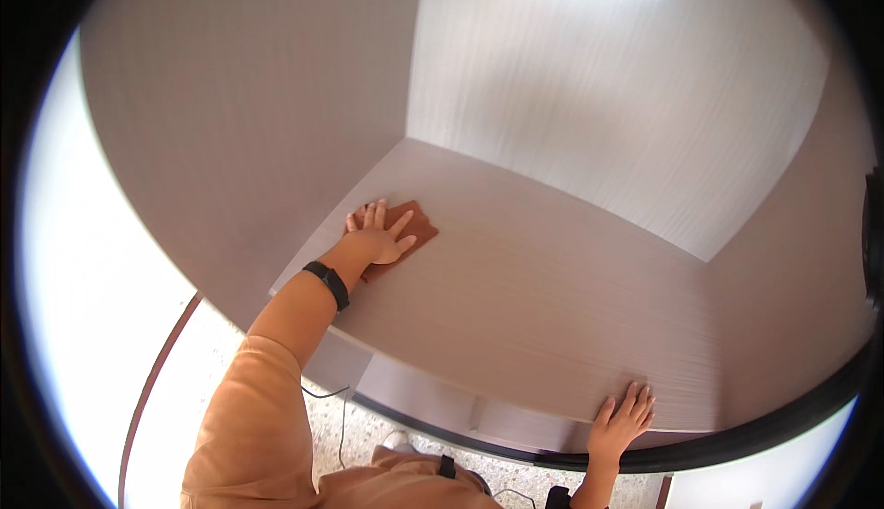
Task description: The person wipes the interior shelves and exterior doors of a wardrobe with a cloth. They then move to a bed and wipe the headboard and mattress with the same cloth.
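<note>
My left hand (381,234) presses with spread fingers on a reddish-brown cloth (423,227), which lies flat on the shelf board (539,288) near its left end. A black band is round that wrist. At the right, my right hand (621,420) rests on the front edge of the same board, fingers on top and nothing visible in it. The board has a fine grain pattern and sits inside a cabinet.
Side panels (276,81) rise at left and right, with a paler back panel (608,95) behind. Under the board's front edge is a lower compartment (421,388). A thin dark cable (343,426) hangs above the speckled floor (321,440).
</note>
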`<state>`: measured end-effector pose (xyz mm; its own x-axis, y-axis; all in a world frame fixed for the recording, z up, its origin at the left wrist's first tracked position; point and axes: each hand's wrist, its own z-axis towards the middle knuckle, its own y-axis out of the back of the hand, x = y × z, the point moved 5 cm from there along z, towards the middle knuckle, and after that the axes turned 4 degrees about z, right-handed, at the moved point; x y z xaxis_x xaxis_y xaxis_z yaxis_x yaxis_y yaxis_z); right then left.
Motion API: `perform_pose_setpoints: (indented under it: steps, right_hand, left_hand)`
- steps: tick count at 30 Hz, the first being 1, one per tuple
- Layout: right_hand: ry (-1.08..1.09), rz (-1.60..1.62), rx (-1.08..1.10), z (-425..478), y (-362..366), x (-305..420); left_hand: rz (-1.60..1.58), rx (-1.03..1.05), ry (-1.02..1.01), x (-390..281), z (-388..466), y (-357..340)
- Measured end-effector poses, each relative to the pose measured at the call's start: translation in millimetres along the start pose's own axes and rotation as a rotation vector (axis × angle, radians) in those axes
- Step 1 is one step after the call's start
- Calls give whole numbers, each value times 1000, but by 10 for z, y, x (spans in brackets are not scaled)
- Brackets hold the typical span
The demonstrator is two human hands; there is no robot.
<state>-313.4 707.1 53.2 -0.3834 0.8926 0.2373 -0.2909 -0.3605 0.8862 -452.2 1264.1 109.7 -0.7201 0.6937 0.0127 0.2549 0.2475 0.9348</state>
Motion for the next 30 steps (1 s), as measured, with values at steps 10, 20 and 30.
perform_pose_setpoints:
  steps: [10,20,30]
  right_hand:
    - [146,-3,59,316,450,164]
    - [181,39,72,416,214,176]
    - [184,299,109,-361,848,1076]
  left_hand:
    - [-185,-461,-117,2,-663,48]
    - [-175,-741,-126,-2,-633,-41]
    - [-495,-1290,-548,834,-2183,485]
